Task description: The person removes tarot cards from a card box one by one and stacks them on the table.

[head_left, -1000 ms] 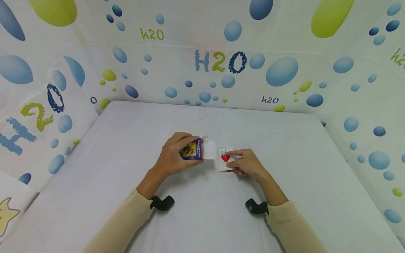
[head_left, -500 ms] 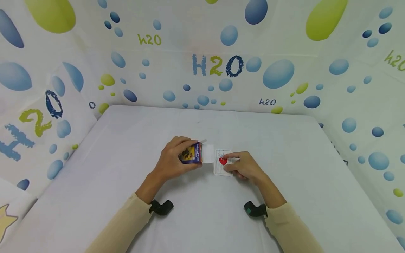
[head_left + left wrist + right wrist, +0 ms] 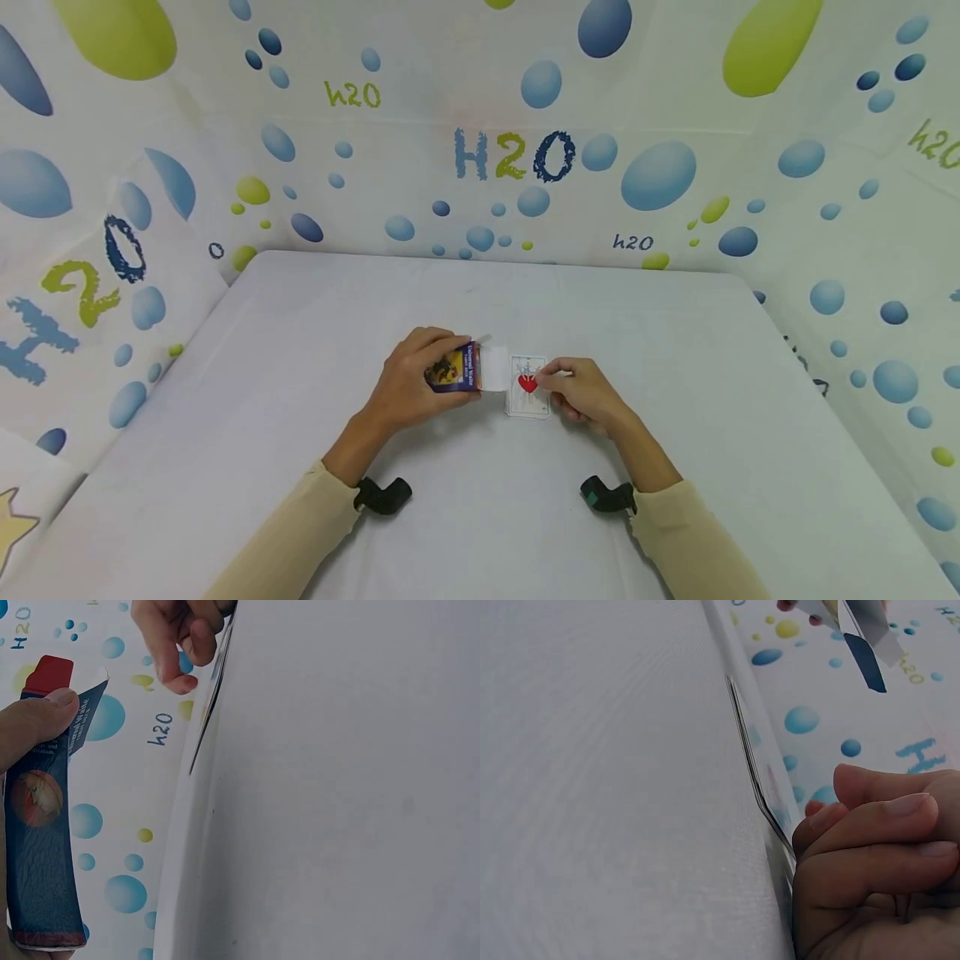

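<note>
My left hand (image 3: 416, 379) grips a dark blue card box (image 3: 453, 368) labelled "Universal Waite", its white end flap (image 3: 493, 368) standing open toward the right. The left wrist view shows my thumb (image 3: 49, 712) along the box's side. Just right of the flap, a small stack of tarot cards (image 3: 527, 404) lies face up on the table, the top one showing a red heart pierced by swords. At the stack's right edge my right hand (image 3: 588, 390) pinches with thumb and index finger. In the right wrist view, the stack's edge (image 3: 744, 742) bends up toward my curled fingers (image 3: 870, 832).
A white cloth covers the table (image 3: 465, 517). Behind and beside it hang white sheets (image 3: 405, 167) with blue and green drops and "H2O" lettering. A black wrist camera (image 3: 384, 496) sits on each wrist.
My right thumb and index finger, spread over the top card before, have come together at its right edge. The tilted top card now lies squarer on the stack. My left hand keeps the box.
</note>
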A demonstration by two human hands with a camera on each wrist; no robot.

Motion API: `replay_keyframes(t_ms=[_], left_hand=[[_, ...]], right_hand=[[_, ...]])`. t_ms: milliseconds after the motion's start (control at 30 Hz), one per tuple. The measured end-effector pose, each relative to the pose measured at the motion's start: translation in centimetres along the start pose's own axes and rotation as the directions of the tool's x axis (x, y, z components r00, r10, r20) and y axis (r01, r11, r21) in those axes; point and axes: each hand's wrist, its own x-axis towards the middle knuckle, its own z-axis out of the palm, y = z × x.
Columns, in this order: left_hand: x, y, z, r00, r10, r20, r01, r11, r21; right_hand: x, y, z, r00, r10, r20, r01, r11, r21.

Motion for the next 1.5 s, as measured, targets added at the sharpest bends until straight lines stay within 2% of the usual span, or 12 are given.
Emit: replay_keyframes(t_ms=[267,500,667,1000,1167,1300,1500], left_hand=[[-0.1,0.1,0.1,1.0,0.001,-0.001,-0.001,1.0,-0.001],[-0.1,0.3,0.1,1.0,0.004,0.02,-0.004,1.0,-0.011],[0.1,0.4,0.1,1.0,0.013,0.022,-0.012,1.0,-0.012],[0.0,0.5,0.2,1.0,0.023,0.017,-0.022,1.0,-0.016],[0.0,0.5,0.3,0.999,0.033,0.014,-0.033,0.999,-0.017],[0.0,0.5,0.4,0.999,0.047,0.008,-0.046,0.999,-0.022],[0.0,0.7,0.5,0.999,0.053,0.013,-0.053,0.998,-0.037]], right_hand=[[-0.3,-0.4,0.4,1.0,-0.016,-0.017,0.016,1.0,0.023],[-0.4,-0.9,1.3,0.999,-0.036,-0.013,0.036,0.999,-0.002],[-0.7,-1.7,1.8,0.993,-0.09,-0.071,0.088,0.996,-0.03],[-2.1,-3.6,3.1,0.961,-0.226,-0.163,0.208,0.971,-0.12],[-3.0,-4.5,3.7,0.932,-0.315,-0.177,0.296,0.947,-0.128],[-3.5,-5.0,4.2,0.912,-0.376,-0.165,0.364,0.926,-0.098],[-3.3,-5.0,5.2,0.904,-0.408,-0.132,0.394,0.911,-0.118]])
